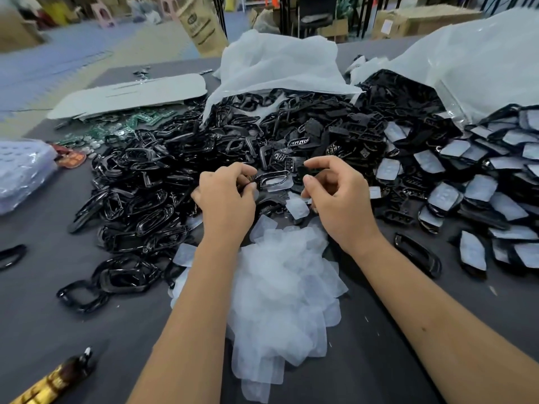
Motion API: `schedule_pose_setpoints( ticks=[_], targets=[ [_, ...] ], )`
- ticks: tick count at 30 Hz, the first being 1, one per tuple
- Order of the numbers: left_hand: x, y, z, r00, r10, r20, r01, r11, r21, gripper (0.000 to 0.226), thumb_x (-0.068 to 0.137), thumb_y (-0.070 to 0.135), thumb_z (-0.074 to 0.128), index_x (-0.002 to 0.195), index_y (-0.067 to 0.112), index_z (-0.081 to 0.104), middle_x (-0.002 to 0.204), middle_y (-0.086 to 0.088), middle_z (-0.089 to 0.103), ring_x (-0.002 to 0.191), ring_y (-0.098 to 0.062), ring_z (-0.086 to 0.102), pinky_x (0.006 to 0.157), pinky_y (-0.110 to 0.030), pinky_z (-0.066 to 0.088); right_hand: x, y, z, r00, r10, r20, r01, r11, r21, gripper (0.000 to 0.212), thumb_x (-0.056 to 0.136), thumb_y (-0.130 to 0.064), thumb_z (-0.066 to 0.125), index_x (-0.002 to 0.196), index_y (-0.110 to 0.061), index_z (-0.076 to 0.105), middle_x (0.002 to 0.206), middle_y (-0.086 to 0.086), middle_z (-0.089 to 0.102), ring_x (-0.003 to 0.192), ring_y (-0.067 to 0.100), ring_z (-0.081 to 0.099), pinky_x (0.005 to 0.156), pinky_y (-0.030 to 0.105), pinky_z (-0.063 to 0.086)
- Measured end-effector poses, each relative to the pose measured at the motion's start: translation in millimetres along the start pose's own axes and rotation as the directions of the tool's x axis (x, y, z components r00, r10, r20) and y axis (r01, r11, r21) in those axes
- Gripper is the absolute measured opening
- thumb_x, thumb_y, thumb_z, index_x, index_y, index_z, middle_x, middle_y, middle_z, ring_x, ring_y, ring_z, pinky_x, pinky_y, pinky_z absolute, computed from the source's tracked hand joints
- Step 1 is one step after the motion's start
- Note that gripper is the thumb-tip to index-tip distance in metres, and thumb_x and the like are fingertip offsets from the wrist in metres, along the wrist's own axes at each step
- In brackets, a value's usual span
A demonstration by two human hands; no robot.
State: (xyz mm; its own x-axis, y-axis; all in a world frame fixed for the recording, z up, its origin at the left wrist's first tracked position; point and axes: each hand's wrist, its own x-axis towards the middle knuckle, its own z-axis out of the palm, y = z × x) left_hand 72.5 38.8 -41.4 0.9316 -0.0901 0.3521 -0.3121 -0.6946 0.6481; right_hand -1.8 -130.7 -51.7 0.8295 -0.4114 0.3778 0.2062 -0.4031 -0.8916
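The black frame (274,172) is raised just above the middle of the desk (58,345), a glossy ring-shaped piece with its long side running left to right. The left grip (224,196) pinches its left end between thumb and curled fingers. The right grip (341,199) sits just beside the frame's right end with its fingers curled and thumb and forefinger drawn close. Whether they pinch anything cannot be told (the dark parts behind them blur together).

Under both wrists lies a heap of clear films (280,287), loosely overlapped. To the left and behind spreads a big pile of black frames (163,176). On the right lie film-covered parts (478,188), spilling from a white bag (466,59). A second white bag (280,62) slumps open at the back of the pile.

The desk is covered in dark grey cloth. Green circuit boards (140,118) lie at its far left, partly under a grey card sheet (131,94), and an amber bottle (55,380) lies at the near left corner. Beyond the desk the room shows a blue floor mat (58,53), a brown paper sack (201,27) and cardboard boxes (414,21).
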Motion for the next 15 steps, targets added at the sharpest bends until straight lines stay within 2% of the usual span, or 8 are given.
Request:
schedule_pose_setpoints(
  ticks=[3, 5, 8, 11, 13, 15],
  targets=[
    [0.1, -3.1, 3.1, 0.999, 0.047, -0.003, -0.047, 0.997, 0.055, 0.028, 0.091, 0.015, 0.072, 0.114, 0.032, 0.073, 0.104, 0.011, 0.065, 0.116, -0.024, 0.047, 0.097, -0.044, 0.033, -0.5, 0.5, 0.7, 1.0, 0.011, -0.006, -0.011, 1.0, 0.013, 0.014, 0.099, -0.008, 0.065, 0.11, -0.015, 0.068, 0.074, 0.005, 0.072, 0.055, 0.001, 0.062, 0.058, 0.014, 0.044],
    [0.8, -3.1, 5.0, 0.99, 0.14, 0.004, -0.14, 0.987, 0.077, 0.034, 0.09, 0.015, 0.072, 0.12, 0.032, 0.072, 0.117, 0.01, 0.064, 0.12, -0.022, 0.041, 0.1, -0.045, 0.034, -0.3, 0.5, 1.1, 1.0, 0.013, -0.008, -0.013, 1.0, 0.012, 0.013, 0.099, -0.009, 0.065, 0.11, -0.015, 0.068, 0.074, 0.006, 0.072, 0.055, 0.0, 0.063, 0.058, 0.014, 0.044],
    [0.1, -1.0, 11.8, 0.961, 0.24, 0.136, -0.259, 0.956, 0.142, 0.031, 0.097, 0.02, 0.066, 0.125, 0.033, 0.072, 0.131, 0.015, 0.064, 0.133, -0.018, 0.043, 0.108, -0.044, 0.03, 0.0, 0.7, 1.6, 1.0, 0.002, -0.005, -0.002, 1.0, 0.004, 0.013, 0.099, -0.009, 0.066, 0.11, -0.014, 0.069, 0.075, 0.006, 0.073, 0.055, -0.001, 0.061, 0.056, 0.01, 0.041],
    [1.2, -2.4, 14.5, 0.967, 0.19, 0.172, -0.216, 0.965, 0.147, 0.015, 0.099, 0.025, 0.064, 0.104, 0.034, 0.075, 0.119, 0.017, 0.067, 0.127, -0.016, 0.048, 0.103, -0.035, 0.024, 0.3, 1.7, 2.3, 1.0, 0.002, 0.0, -0.002, 1.0, 0.016, 0.014, 0.099, -0.01, 0.066, 0.112, -0.014, 0.069, 0.073, 0.005, 0.073, 0.056, -0.001, 0.062, 0.056, 0.011, 0.042],
    [2.3, -4.1, 13.1, 0.971, 0.165, 0.17, -0.191, 0.971, 0.145, 0.008, 0.098, 0.029, 0.067, 0.093, 0.033, 0.073, 0.112, 0.016, 0.067, 0.123, -0.016, 0.048, 0.099, -0.034, 0.022, 0.4, 2.4, 2.3, 1.0, 0.006, 0.005, -0.006, 1.0, 0.024, 0.014, 0.098, -0.012, 0.066, 0.112, -0.016, 0.069, 0.073, 0.003, 0.073, 0.058, 0.001, 0.063, 0.057, 0.016, 0.044],
    [2.4, -4.9, 12.4, 0.969, 0.164, 0.187, -0.194, 0.969, 0.154, 0.007, 0.098, 0.03, 0.067, 0.092, 0.032, 0.071, 0.112, 0.016, 0.068, 0.126, -0.015, 0.047, 0.109, -0.041, 0.023, 0.5, 3.1, 2.0, 1.0, 0.007, 0.012, -0.007, 0.999, 0.041, 0.015, 0.098, -0.012, 0.067, 0.111, -0.018, 0.069, 0.073, 0.002, 0.073, 0.06, 0.004, 0.065, 0.059, 0.02, 0.047]
  ],
)
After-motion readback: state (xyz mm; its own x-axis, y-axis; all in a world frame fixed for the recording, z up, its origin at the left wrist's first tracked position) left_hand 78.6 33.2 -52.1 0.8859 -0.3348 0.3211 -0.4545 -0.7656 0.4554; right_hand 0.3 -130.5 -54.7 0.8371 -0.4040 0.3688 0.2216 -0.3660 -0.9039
